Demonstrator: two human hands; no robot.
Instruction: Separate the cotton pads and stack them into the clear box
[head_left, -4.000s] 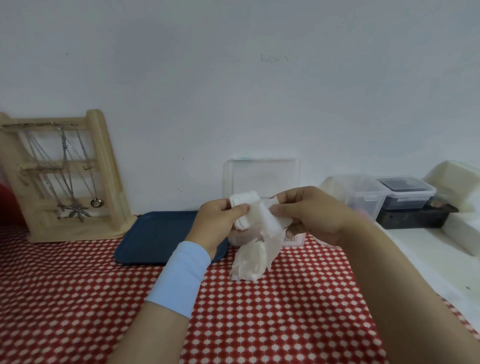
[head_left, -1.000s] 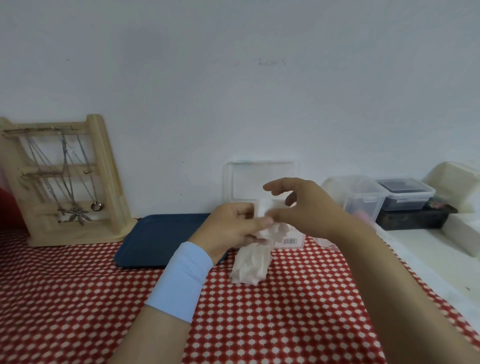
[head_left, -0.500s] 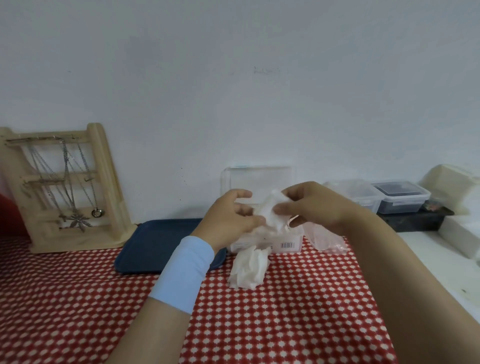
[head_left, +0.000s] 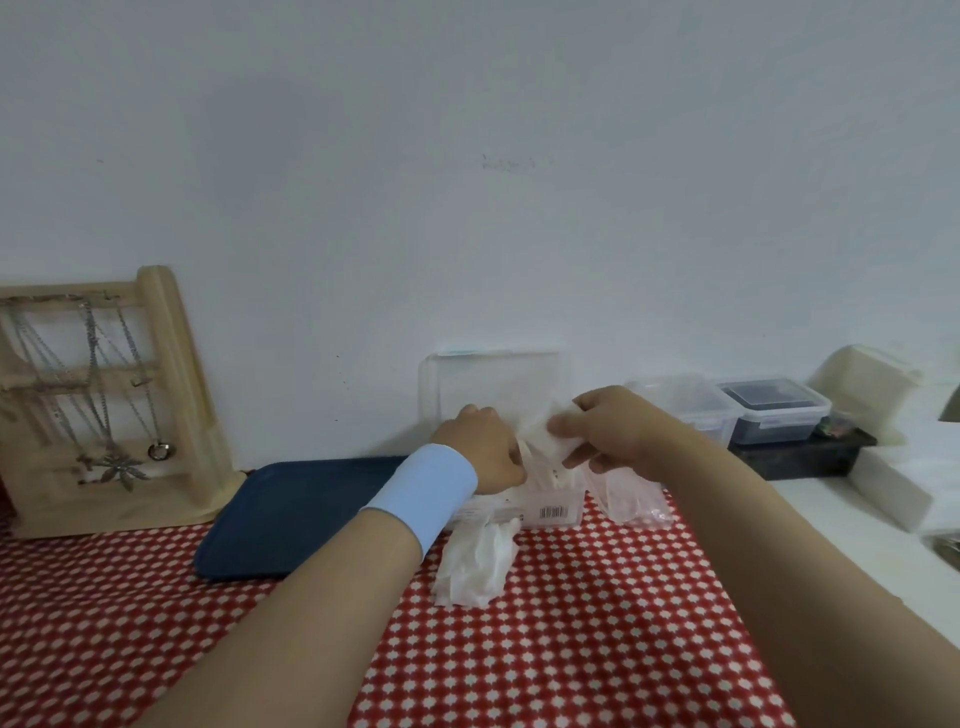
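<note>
The clear box (head_left: 545, 512) stands on the red checked cloth against the wall, its clear lid (head_left: 493, 384) raised behind it. My left hand (head_left: 483, 449), with a light blue wristband, reaches down into the box, and its fingertips are hidden inside. My right hand (head_left: 608, 434) pinches a white cotton pad (head_left: 550, 436) just above the box's right side. A crumpled white heap of cotton pads (head_left: 475, 564) lies on the cloth in front of the box.
A dark blue tray (head_left: 291, 514) lies left of the box. A wooden necklace stand (head_left: 98, 400) leans at the far left. A clear plastic bag (head_left: 631, 499) sits right of the box. Lidded plastic containers (head_left: 769, 410) and white foam blocks (head_left: 878, 384) fill the right side.
Both hands have moved forward and down to the box. My left hand has gone into it, and my right hand keeps a pad pinched above it.
</note>
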